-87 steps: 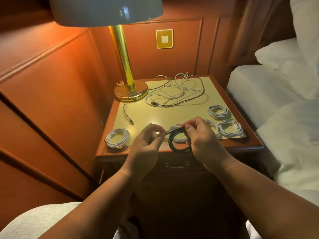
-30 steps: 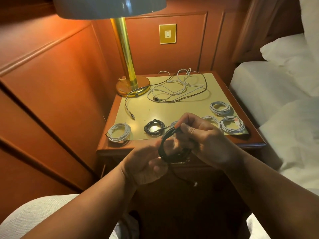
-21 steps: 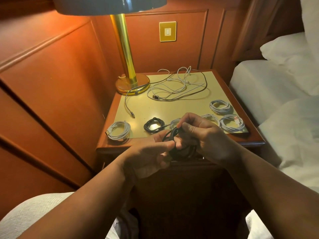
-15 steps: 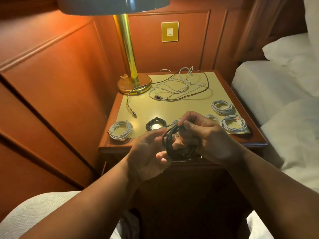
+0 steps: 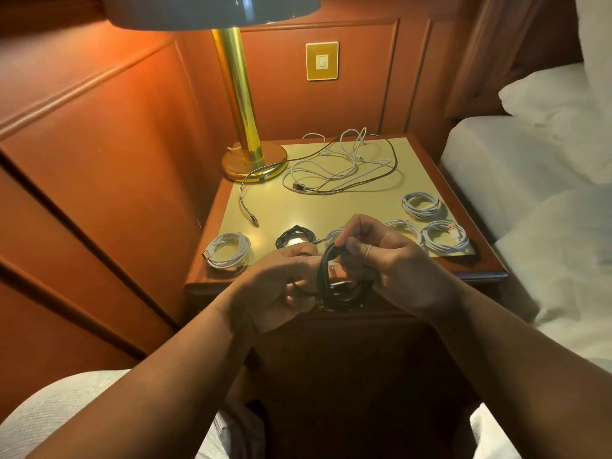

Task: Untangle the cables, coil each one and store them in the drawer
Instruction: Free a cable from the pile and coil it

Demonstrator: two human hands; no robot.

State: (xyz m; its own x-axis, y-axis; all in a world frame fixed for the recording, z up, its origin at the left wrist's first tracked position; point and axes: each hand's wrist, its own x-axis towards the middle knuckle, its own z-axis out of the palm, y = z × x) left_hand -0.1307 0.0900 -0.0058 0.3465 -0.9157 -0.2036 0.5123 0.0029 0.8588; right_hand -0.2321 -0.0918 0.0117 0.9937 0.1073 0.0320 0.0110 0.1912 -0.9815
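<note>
The right hand (image 5: 394, 270) has its grip closed on the top of a black coil (image 5: 334, 283), thumb and fingers pinching the loops. The left hand (image 5: 281, 286) is clenched on the coil's loose end just left of it. Both hang at the desk's (image 5: 357, 210) front edge — the coil in front of it, not resting on it. Beyond the hands, near that edge, lie a second black coil (image 5: 294, 236) and white coils (image 5: 228, 250) to left and right; bare top sits mid-desk. The tangle (image 5: 341, 167) lies at the back beside the lamp (image 5: 251, 154). A bed (image 5: 530, 180) flanks the right side, wood panelling the left.
</note>
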